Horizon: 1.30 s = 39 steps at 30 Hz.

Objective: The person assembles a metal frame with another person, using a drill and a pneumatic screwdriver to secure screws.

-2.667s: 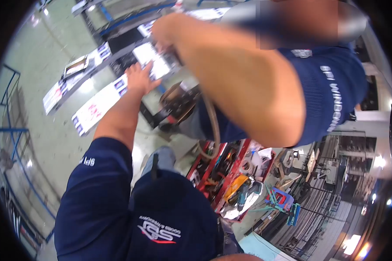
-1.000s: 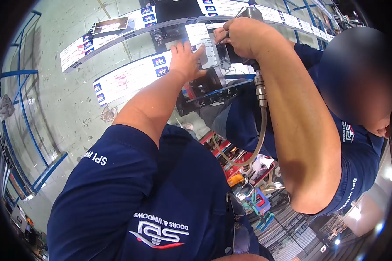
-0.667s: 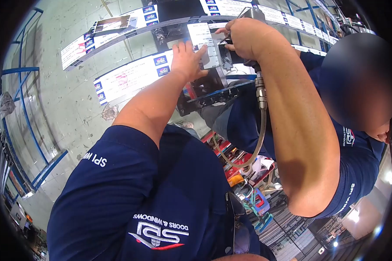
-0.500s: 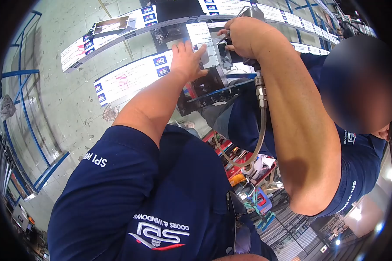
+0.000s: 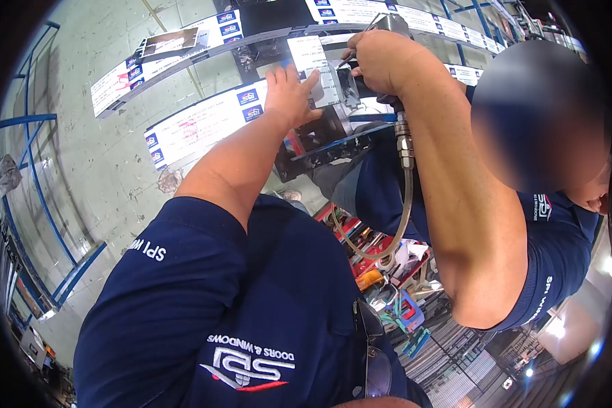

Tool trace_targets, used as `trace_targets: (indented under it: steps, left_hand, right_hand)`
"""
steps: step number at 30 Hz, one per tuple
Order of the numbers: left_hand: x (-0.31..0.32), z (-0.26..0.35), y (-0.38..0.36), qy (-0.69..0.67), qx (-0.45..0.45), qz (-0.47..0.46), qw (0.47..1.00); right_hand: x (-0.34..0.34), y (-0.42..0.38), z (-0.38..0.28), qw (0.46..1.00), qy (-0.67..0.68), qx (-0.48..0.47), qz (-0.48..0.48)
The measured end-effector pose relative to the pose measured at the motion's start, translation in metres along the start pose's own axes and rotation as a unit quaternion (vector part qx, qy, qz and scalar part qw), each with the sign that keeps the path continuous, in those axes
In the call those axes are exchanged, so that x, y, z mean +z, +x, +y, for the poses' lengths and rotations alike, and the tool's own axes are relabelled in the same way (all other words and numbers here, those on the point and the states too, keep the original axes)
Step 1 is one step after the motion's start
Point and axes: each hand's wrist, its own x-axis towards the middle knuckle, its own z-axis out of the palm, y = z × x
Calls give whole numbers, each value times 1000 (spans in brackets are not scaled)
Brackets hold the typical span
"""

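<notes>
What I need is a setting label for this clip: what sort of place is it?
Probably a workshop, perhaps for doors and windows: the navy shirt reads "Doors & Windows", a long bar carries company labels, and a red toolbox is crammed with tools.

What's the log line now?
left hand: spread on labelled piece | right hand: not in view | co-worker's hand: on hose-fed tool

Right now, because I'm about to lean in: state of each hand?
Left hand: open, fingers spread, against the white-labelled piece.
Right hand: not in view, so it cannot be told.
</notes>
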Motion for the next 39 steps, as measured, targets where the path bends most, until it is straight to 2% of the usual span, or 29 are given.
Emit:
trace_targets:
  steps: [1,3,7,10,12,14,16,18,20,22,23,24,26,28,32,36,38,39]
  left_hand:
    - [0,0,0,0,1,0,1000]
    - [0,0,0,0,2,2,1000]
    - [1,0,0,-4,1,9,1000]
    - [-2,-1,0,-10,4,-12,1000]
    - [-3,1,1,-3,-1,-18,1000]
    - [2,-1,1,-4,5,-20,1000]
    - [9,-1,2,-42,6,3,999]
    - [-15,6,2,-38,-2,-40,998]
    - [-10,6,2,-19,5,-13,1000]
    - [-8,2,4,-59,-1,-51,997]
    - [1,1,3,-13,2,-23,1000]
    - [-3,2,2,1,-2,-38,999]
    - [-3,1,2,7,1,-28,1000]
    - [-7,2,1,4,-1,-35,999]
    - [-3,3,1,-2,1,-3,1000]
    - [-2,1,1,-2,11,16,1000]
    - [-2,2,0,-20,6,12,1000]
    - [-8,3,0,-12,5,-10,1000]
  right_hand:
    - [6,2,2,1000,0,1,0]
    - [14,3,5,994,46,-21,102]
    - [16,4,7,995,18,-23,90]
    - [23,12,10,989,-32,-106,99]
    - [14,5,8,985,-108,-131,26]
    - [17,-4,2,989,100,3,113]
    - [4,-15,-1,990,110,-14,92]
    - [81,43,34,965,205,-64,152]
    - [115,65,59,945,224,-119,205]
    - [72,41,22,965,177,-70,179]
    - [14,-3,-2,984,132,21,117]
    - [7,-12,-7,975,169,68,125]
    - [6,-6,0,993,80,-29,79]
    - [-1,-9,-2,994,93,-1,59]
    - [1,-7,0,998,47,-22,41]
    - [0,-7,-1,996,67,-14,62]
    - [9,-3,-2,988,126,39,76]
    - [8,-3,-1,991,112,19,77]
